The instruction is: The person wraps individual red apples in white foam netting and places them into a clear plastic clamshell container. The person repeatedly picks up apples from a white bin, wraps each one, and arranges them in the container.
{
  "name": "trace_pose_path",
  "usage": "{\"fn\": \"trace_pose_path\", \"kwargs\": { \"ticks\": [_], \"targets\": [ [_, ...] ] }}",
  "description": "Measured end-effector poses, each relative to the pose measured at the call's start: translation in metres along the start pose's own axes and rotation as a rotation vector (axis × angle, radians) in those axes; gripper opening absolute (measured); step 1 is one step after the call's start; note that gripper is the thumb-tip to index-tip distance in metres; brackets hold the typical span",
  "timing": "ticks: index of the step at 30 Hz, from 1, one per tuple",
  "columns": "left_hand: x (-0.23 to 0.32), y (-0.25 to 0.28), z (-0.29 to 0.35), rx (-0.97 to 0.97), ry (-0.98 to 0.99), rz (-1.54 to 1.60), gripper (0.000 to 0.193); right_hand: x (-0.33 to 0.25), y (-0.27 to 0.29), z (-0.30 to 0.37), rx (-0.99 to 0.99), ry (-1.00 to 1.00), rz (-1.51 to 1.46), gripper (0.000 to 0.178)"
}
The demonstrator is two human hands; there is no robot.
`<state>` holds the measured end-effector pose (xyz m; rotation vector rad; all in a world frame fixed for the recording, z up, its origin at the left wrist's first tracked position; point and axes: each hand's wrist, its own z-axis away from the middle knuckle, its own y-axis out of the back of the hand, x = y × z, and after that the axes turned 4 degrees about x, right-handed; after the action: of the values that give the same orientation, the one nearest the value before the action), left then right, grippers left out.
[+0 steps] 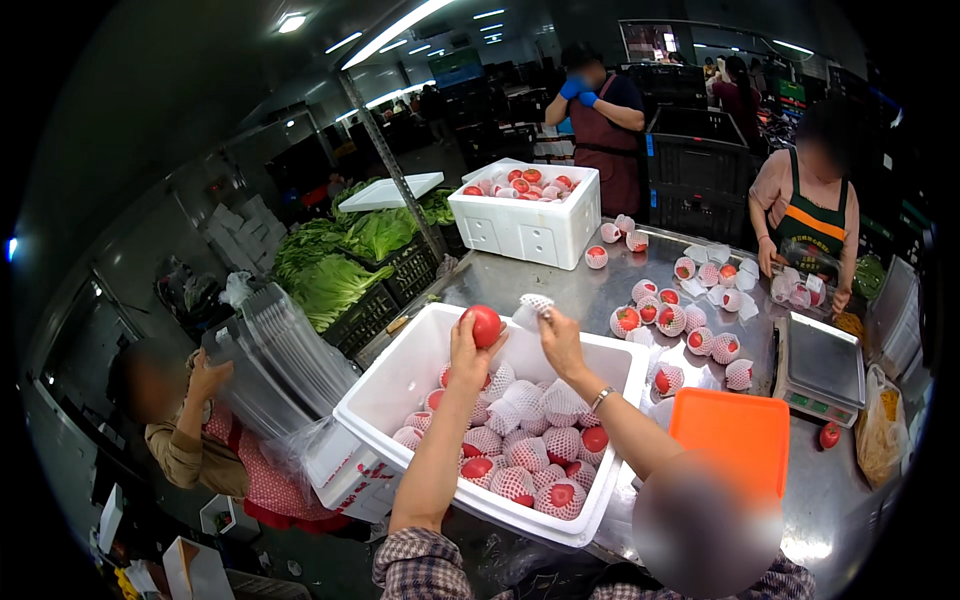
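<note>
a metal pole point(387, 155) I viewed remotely, tube lights point(396, 32) that shone above it, steel table point(580, 300) right of it, grey wall point(150, 180) left of it

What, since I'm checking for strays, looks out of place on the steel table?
One bare tomato lies alone on the steel table, near the weighing scale. It looks odd because most other tomatoes there sit grouped in white foam nets.
</note>
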<state>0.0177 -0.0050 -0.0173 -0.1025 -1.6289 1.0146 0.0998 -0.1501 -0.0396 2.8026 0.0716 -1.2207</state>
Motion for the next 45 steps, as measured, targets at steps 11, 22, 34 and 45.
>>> {"fn": "trace_pose_path", "kwargs": {
  "ticks": [11, 22, 34, 45],
  "targets": [
    [-0.01, -0.021, 0.017, -0.147, -0.113, -0.207, 0.045, -0.027, 0.004, 0.0, -0.262, -0.469, -0.43, 0.068],
    [-0.012, 0.003, 0.004, -0.433, 0.573, 0.061, 0.037, -0.034, 0.024, -0.007, -0.783, -0.865, -1.382, 0.064],
    [0.021, -0.005, 0.015, -0.138, 0.072, -0.38, 0.015, -0.039, 0.026, -0.012, -0.83, -0.738, -1.116, 0.065],
    [0.002, -0.052, 0.054, -0.252, -1.042, -1.371, 0.037, -0.012, 0.007, -0.004, -0.175, -0.212, -0.211, 0.057]
  ]
}}
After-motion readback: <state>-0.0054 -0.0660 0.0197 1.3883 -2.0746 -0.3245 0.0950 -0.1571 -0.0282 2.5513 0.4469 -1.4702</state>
